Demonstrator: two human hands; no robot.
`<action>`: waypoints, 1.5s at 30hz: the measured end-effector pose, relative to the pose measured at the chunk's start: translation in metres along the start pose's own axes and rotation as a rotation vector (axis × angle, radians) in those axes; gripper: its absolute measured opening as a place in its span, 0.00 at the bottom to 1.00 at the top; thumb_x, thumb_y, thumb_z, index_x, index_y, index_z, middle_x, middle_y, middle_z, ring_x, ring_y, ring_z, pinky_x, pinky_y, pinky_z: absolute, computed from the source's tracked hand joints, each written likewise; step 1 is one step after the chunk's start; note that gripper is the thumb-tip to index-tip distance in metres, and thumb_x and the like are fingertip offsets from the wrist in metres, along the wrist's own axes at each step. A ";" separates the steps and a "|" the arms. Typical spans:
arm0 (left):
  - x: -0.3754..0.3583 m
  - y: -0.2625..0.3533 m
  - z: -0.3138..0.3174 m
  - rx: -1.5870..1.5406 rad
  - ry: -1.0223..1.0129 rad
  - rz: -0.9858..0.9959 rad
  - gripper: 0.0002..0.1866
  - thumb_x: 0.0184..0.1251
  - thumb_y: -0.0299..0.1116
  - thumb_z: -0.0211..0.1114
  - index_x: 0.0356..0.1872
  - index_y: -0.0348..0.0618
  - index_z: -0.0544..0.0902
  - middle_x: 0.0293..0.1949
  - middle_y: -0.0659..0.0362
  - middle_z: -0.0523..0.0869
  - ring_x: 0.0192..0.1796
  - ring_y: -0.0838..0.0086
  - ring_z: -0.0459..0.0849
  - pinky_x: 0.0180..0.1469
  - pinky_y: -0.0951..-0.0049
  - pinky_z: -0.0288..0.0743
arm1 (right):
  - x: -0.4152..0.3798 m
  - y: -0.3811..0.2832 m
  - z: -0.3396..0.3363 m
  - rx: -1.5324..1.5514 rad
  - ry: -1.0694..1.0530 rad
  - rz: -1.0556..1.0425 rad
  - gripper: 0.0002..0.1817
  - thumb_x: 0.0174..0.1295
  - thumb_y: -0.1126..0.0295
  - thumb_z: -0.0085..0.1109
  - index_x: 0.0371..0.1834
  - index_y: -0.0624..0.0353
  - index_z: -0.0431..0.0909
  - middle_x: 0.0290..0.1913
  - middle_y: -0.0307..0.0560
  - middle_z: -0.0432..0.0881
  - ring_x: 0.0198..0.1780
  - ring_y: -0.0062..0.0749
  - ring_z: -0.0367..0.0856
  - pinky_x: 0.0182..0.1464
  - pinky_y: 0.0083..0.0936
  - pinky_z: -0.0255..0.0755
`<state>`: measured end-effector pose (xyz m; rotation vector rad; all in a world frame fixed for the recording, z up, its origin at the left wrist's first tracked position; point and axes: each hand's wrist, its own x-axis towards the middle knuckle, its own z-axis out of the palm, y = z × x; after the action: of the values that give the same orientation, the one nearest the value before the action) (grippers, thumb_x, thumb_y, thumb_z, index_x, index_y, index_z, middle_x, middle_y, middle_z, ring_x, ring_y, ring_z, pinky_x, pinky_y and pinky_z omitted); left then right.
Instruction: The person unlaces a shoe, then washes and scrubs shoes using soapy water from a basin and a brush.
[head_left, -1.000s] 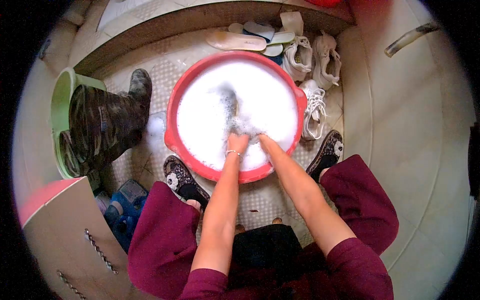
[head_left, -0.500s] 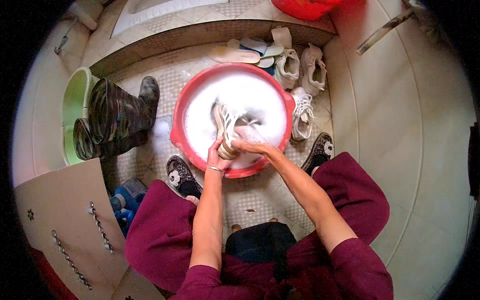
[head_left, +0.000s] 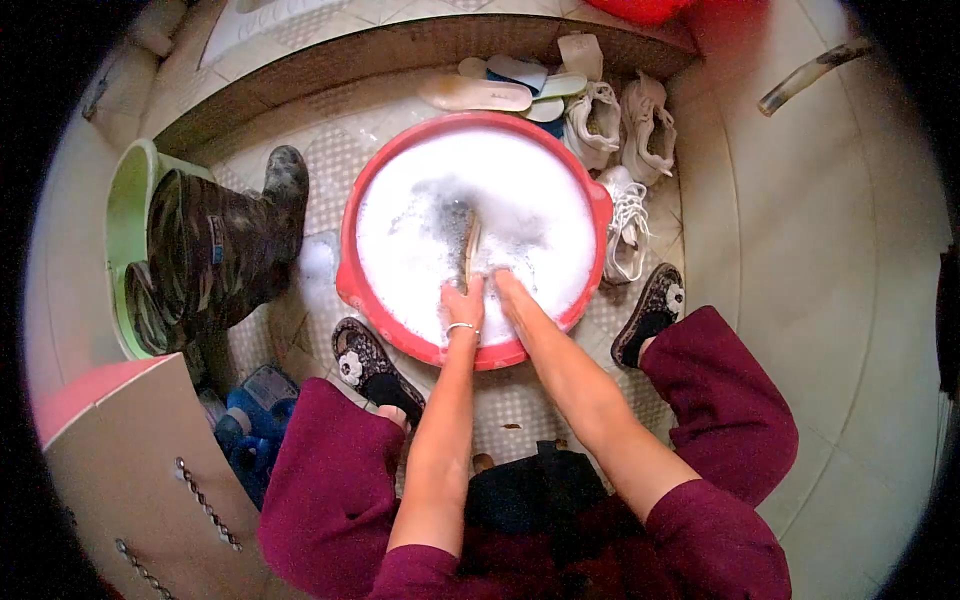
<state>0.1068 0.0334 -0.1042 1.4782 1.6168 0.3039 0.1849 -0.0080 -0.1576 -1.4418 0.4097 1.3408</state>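
Observation:
A red basin (head_left: 352,250) full of white suds and greyish water stands on the tiled floor in front of me. My left hand (head_left: 462,303), with a bracelet at the wrist, grips the near end of a shoe (head_left: 471,245) that is mostly under the foam; only a narrow strip of it, with its sole edge, shows. Just to the right, my right hand (head_left: 506,284) dips into the suds beside the shoe. Its fingers are hidden by the foam.
White shoes (head_left: 648,130) and several insoles (head_left: 475,95) lie behind and right of the basin. Dark patterned boots (head_left: 235,235) lean by a green tub (head_left: 122,250) at left. A cabinet (head_left: 150,470) and blue bottles (head_left: 262,398) are at lower left.
The shoe has gone from above the suds down into them, turned on its edge. Both hands have lowered, and my right hand has sunk into the foam. The view has shifted slightly.

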 end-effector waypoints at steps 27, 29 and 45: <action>-0.034 0.054 -0.131 -0.424 -0.610 -0.429 0.26 0.54 0.47 0.61 0.49 0.39 0.74 0.37 0.55 0.81 0.39 0.65 0.79 0.43 0.60 0.73 | -0.062 -0.116 -0.009 -1.641 0.245 -0.885 0.29 0.43 0.57 0.61 0.51 0.53 0.70 0.51 0.61 0.66 0.55 0.55 0.63 0.56 0.45 0.60; -0.014 0.033 -0.126 -0.307 -0.576 -0.248 0.28 0.53 0.48 0.62 0.50 0.37 0.74 0.39 0.54 0.81 0.39 0.64 0.80 0.45 0.63 0.73 | -0.044 -0.111 -0.008 -1.781 0.357 -0.892 0.22 0.47 0.57 0.58 0.44 0.55 0.72 0.50 0.61 0.67 0.54 0.52 0.65 0.53 0.47 0.61; -0.054 0.058 -0.120 0.091 0.225 0.596 0.21 0.49 0.25 0.59 0.49 0.32 0.73 0.48 0.42 0.74 0.55 0.51 0.70 0.59 0.63 0.60 | -0.072 -0.101 -0.021 -0.565 -0.083 -0.637 0.39 0.46 0.55 0.64 0.60 0.61 0.60 0.53 0.52 0.71 0.55 0.37 0.68 0.58 0.30 0.61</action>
<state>0.0521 0.0452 0.0280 2.0395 1.3335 0.7599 0.2546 -0.0169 -0.0536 -1.7591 -0.4975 1.0105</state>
